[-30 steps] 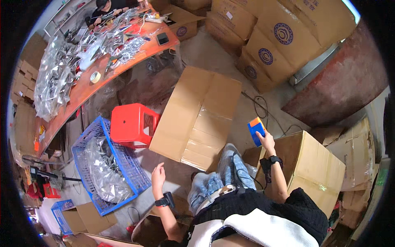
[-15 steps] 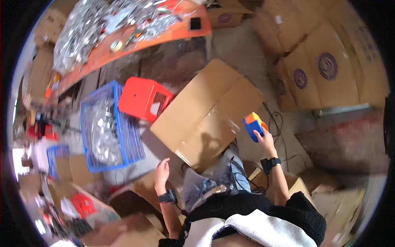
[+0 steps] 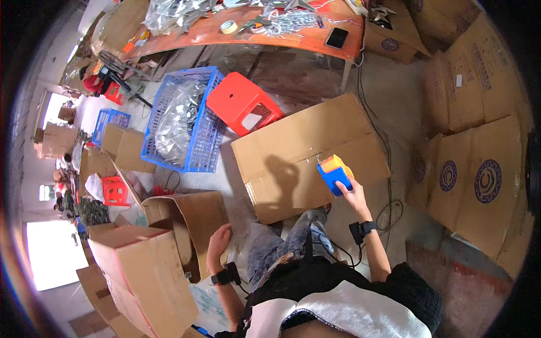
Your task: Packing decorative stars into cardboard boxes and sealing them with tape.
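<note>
My right hand [image 3: 354, 196] grips a blue and orange tape dispenser [image 3: 335, 173] held over the near right part of a large closed cardboard box [image 3: 298, 152] on the floor. A strip of clear tape runs along the box's centre seam. My left hand [image 3: 218, 241] hangs loose with fingers apart, holding nothing, beside an open brown carton [image 3: 191, 217] at my left. Both wrists wear black bands. My legs in jeans [image 3: 284, 245] show below the box.
A red plastic stool [image 3: 243, 103] and a blue crate [image 3: 186, 121] of clear bags stand beyond the box. An orange table [image 3: 253, 28] with bags, tape roll and phone lies farther off. Stacked printed cartons [image 3: 479, 169] line the right; more boxes [image 3: 141, 270] sit at left.
My view has swung, so the large box now lies nearer the centre. My right hand has brought the dispenser down onto the box's near right side. My left hand stays low.
</note>
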Demonstrator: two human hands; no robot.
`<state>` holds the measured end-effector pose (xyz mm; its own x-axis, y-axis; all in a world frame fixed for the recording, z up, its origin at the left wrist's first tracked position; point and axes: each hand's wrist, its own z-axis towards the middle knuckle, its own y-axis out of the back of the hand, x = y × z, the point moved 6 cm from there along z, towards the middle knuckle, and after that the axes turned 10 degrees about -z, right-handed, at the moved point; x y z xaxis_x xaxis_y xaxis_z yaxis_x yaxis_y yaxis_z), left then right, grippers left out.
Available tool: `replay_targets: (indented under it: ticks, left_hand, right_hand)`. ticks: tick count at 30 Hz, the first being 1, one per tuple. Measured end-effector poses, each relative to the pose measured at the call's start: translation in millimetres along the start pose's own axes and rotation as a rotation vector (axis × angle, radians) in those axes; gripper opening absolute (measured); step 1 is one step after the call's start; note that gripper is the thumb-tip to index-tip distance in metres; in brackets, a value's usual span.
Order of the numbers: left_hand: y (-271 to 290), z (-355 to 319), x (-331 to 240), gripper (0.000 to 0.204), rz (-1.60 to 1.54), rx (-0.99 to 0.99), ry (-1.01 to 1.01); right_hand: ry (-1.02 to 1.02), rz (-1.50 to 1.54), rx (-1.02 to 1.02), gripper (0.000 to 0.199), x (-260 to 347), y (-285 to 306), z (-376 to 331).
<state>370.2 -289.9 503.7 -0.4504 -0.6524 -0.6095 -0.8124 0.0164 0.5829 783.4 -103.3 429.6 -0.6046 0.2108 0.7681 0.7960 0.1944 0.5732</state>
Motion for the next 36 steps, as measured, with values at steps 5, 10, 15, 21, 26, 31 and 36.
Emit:
replay_targets:
  ticks: [5, 10, 15, 21, 26, 31, 36]
  left_hand:
    - [15.9, -10.8, -137.8, 0.042, -0.135, -0.241, -0.506]
    - [34.7, -46.2, -254.0, 0.054, -0.398, -0.091, -0.822]
    - [32.9, -52.3, -278.8, 0.053, -0.254, 0.256, -1.127]
    - [25.3, -50.2, -281.7, 0.065, -0.223, 0.363, -1.32]
    - [-27.4, -22.0, -254.3, 0.046, -0.509, 0.477, -1.011]
    - [-102.6, -38.7, -273.2, 0.035, -0.646, 0.447, -0.874]
    - [-168.9, -41.6, -337.7, 0.036, -0.573, 0.056, -0.914]
  right_hand:
    - [0.38, 0.155, 0.245, 0.029, 133.2, 20.7, -28.9]
    - [0.665, 0.267, 0.278, 0.027, 193.5, 45.9, -78.9]
    - [0.679, 0.116, 0.193, 0.027, 216.9, 50.8, -110.1]
    - [0.645, -0.036, 0.092, 0.031, 226.5, 61.8, -135.4]
    - [0.411, 0.182, 0.144, 0.032, 199.3, 76.4, -120.9]
    - [0.414, 0.509, 0.389, 0.037, 189.4, 100.8, -76.4]
    - [0.444, 0.495, 0.589, 0.039, 154.6, 129.6, -23.5]
